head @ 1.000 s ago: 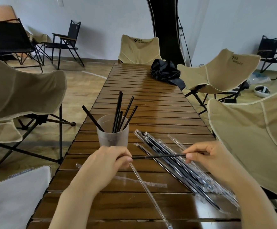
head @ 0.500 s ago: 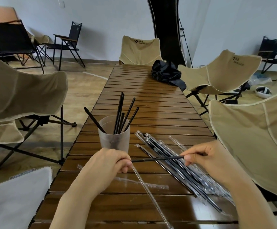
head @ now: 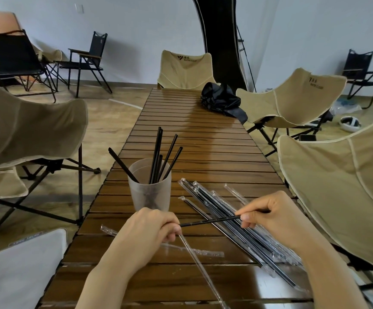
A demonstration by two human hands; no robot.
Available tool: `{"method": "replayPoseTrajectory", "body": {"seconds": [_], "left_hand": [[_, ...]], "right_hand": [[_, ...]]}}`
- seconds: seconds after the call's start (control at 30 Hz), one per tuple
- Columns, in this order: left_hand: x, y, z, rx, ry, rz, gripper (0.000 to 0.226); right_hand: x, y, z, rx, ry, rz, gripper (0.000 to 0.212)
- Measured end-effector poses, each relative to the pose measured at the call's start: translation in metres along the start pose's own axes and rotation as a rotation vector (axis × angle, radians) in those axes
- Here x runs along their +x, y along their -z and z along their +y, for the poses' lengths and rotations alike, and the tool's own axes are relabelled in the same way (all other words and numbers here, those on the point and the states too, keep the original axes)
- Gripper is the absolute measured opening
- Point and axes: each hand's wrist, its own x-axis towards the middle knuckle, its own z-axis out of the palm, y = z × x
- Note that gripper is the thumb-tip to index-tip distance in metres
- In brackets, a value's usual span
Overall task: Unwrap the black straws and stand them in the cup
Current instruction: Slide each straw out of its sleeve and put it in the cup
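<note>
A frosted plastic cup (head: 149,192) stands on the slatted wooden table (head: 192,139) with several black straws (head: 158,157) upright in it. A bare black straw (head: 210,221) lies nearly level between my hands. My right hand (head: 272,216) pinches its right end. My left hand (head: 153,230) grips its left end together with a clear empty wrapper (head: 198,266) that trails toward me. A pile of wrapped black straws (head: 232,221) lies on the table under and behind my right hand.
Another empty wrapper (head: 194,250) lies flat near my left hand. A black cloth bundle (head: 222,100) sits at the table's far end. Beige folding chairs (head: 337,188) flank both sides; a white cushion (head: 18,270) is at the lower left.
The straw has slid further out of the wrapper. My right hand has drawn slightly right and up, tilting the straw, while my left hand keeps its hold on the wrapper.
</note>
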Motion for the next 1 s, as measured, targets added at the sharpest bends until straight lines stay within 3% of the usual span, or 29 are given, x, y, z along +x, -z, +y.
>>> {"method": "replayPoseTrajectory", "body": {"seconds": [0.27, 0.47, 0.63, 1.0], "left_hand": [[-0.004, -0.005, 0.001, -0.004, -0.039, 0.031, 0.017], [0.0, 0.003, 0.006, 0.037, -0.114, 0.135, 0.016], [-0.009, 0.025, -0.004, -0.048, -0.035, 0.114, 0.011], [-0.013, 0.025, -0.009, 0.008, -0.045, 0.06, 0.014]], "right_hand": [[0.0, 0.003, -0.002, 0.007, 0.02, 0.015, 0.034], [0.0, -0.007, 0.003, -0.131, -0.106, -0.16, 0.02], [0.0, 0.0, 0.003, -0.087, -0.047, -0.031, 0.021], [0.002, -0.003, 0.005, -0.144, -0.048, -0.076, 0.027]]}}
